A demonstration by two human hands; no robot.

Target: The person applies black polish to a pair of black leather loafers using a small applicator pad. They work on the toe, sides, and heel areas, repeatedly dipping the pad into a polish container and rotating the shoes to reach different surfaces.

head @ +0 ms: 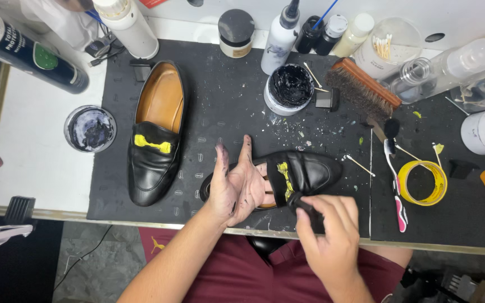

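Observation:
A black loafer (305, 172) lies on its side near the mat's front edge, its metal bit covered with yellow tape. My left hand (239, 186), palm up and stained with dark polish, reaches into the shoe's opening and steadies it. My right hand (328, 234) pinches a small black cloth or applicator (307, 210) against the shoe's near side. The second black loafer (157, 133), also with yellow tape on its bit, stands upright on the mat to the left, tan lining showing.
A black work mat (225, 101) covers the bench. An open jar of black polish (289, 88), its lid (90, 128), a wooden brush (361, 88), a roll of yellow tape (422, 183), a toothbrush (395, 179), cotton swabs and several bottles stand around.

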